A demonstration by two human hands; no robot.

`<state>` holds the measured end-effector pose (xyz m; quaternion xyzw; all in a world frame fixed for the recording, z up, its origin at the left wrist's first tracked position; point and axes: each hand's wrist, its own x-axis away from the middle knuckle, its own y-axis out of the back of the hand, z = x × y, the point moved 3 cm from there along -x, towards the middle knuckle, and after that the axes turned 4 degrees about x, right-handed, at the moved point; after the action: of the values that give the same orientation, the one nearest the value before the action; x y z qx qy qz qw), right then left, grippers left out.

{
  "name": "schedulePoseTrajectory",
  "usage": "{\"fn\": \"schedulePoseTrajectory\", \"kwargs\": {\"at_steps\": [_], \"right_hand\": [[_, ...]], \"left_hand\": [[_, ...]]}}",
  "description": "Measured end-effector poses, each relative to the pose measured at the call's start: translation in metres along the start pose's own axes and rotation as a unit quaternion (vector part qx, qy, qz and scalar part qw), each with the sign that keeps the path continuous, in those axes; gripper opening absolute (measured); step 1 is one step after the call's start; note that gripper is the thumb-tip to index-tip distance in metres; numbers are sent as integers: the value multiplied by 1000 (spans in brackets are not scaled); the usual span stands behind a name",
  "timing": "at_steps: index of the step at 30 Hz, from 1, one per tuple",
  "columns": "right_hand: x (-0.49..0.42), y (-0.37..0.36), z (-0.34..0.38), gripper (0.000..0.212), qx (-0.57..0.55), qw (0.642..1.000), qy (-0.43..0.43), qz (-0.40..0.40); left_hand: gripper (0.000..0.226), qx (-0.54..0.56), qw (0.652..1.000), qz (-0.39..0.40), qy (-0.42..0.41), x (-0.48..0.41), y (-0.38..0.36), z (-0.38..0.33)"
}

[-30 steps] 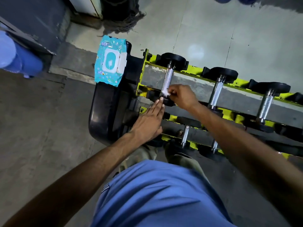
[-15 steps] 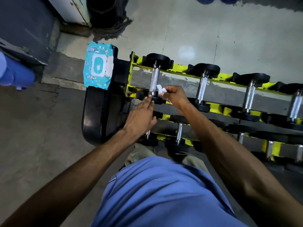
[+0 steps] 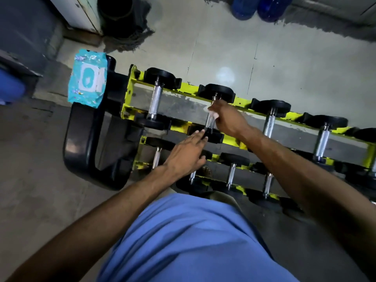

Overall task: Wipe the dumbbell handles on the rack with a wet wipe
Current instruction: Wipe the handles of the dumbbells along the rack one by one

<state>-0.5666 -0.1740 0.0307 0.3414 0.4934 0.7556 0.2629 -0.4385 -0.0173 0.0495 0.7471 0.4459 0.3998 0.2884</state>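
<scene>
A yellow rack (image 3: pixel 130 92) holds rows of black dumbbells with silver handles. My right hand (image 3: pixel 228 119) grips a white wet wipe (image 3: pixel 212 111) wrapped around the handle of the second dumbbell (image 3: pixel 209 123) on the top row. My left hand (image 3: pixel 186 153) reaches with straight fingers toward the near black end of that same dumbbell and holds nothing. The first dumbbell's handle (image 3: pixel 155 101) stands bare to the left. More handles (image 3: pixel 268 125) run along the top row to the right, and lower rows sit below my arms.
A teal pack of wet wipes (image 3: pixel 87 82) lies on a black curved frame (image 3: pixel 81 143) at the rack's left end. Blue bottles (image 3: pixel 256 7) stand on the floor at the far side. A dark bin (image 3: pixel 116 11) is at the top left.
My right hand has carried the wipe from the first dumbbell's handle to the second one. My left hand has followed to the right. The view has shifted right along the rack.
</scene>
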Motion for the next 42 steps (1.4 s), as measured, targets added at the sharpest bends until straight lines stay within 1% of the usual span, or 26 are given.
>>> {"fn": "schedulePoseTrajectory", "kwargs": {"at_steps": [2, 5, 7, 8, 10, 11, 12, 13, 15, 16, 17, 19, 20, 21, 24, 26, 29, 30, 32, 34, 36, 37, 39, 40, 42], "right_hand": [[7, -8, -1, 61, 77, 992, 88, 52], [5, -8, -3, 47, 166, 962, 201, 81], [-6, 6, -3, 39, 211, 947, 234, 69], [-12, 16, -6, 37, 225, 947, 224, 50], [-25, 30, -19, 37, 211, 964, 164, 15], [-28, 31, -22, 36, 200, 969, 146, 18], [-30, 27, -19, 35, 200, 967, 153, 36], [-29, 21, -11, 33, 202, 960, 178, 74], [-27, 10, 5, 28, 210, 936, 232, 161], [-28, 9, 10, 27, 229, 924, 245, 182], [-33, 10, 12, 27, 249, 921, 238, 184], [-43, 13, 10, 27, 278, 930, 184, 154], [-43, 10, 9, 26, 277, 934, 167, 152], [-41, 3, 12, 23, 267, 934, 167, 167], [-28, -20, 22, 17, 216, 921, 206, 249], [-32, -12, 19, 21, 221, 917, 230, 238], [-41, 4, 9, 22, 242, 928, 235, 158], [-37, 3, 8, 21, 222, 936, 231, 142], [-23, -10, 3, 17, 145, 953, 232, 131], [-7, -24, -8, 13, 53, 973, 204, 93], [4, -34, -23, 9, -48, 989, 135, 26], [11, -40, -30, 9, -104, 991, 85, -8], [29, -51, -37, 5, -209, 975, -26, -65], [36, -57, -37, 3, -256, 961, -77, -75], [39, -73, -36, 5, -320, 930, -167, -65]], "left_hand": [[74, 2, 1000, 8, 6, -8, -7, -12], [76, -6, 999, 17, 29, -14, -19, -22], [78, -14, 998, 19, 53, -13, -29, -26], [79, -16, 998, 18, 66, -11, -34, -28], [82, -14, 996, 19, 86, -8, -42, -32], [83, -12, 995, 21, 96, -7, -44, -34], [85, -11, 994, 22, 104, -8, -46, -35], [86, -10, 994, 20, 108, -8, -47, -37], [85, -16, 994, 13, 110, -11, -49, -41], [84, -19, 993, 12, 112, -12, -51, -44], [84, -21, 993, 12, 118, -13, -52, -46], [85, -22, 991, 12, 130, -15, -52, -48], [85, -23, 991, 11, 133, -15, -52, -48], [84, -25, 991, 10, 133, -15, -52, -48], [78, -45, 991, 23, 122, -15, -51, -49], [78, -47, 992, 24, 118, -16, -50, -51], [84, -29, 991, 20, 127, -17, -49, -52], [85, -26, 991, 24, 133, -15, -48, -50], [83, -30, 990, 23, 135, -13, -45, -45], [78, -27, 993, 10, 114, -14, -38, -38], [74, -20, 996, 0, 91, -17, -33, -32], [74, -13, 996, -2, 84, -17, -32, -31], [77, -5, 997, 0, 80, -17, -34, -32], [79, -8, 997, 4, 81, -17, -36, -33], [83, -18, 996, 16, 86, -16, -38, -33]]}}
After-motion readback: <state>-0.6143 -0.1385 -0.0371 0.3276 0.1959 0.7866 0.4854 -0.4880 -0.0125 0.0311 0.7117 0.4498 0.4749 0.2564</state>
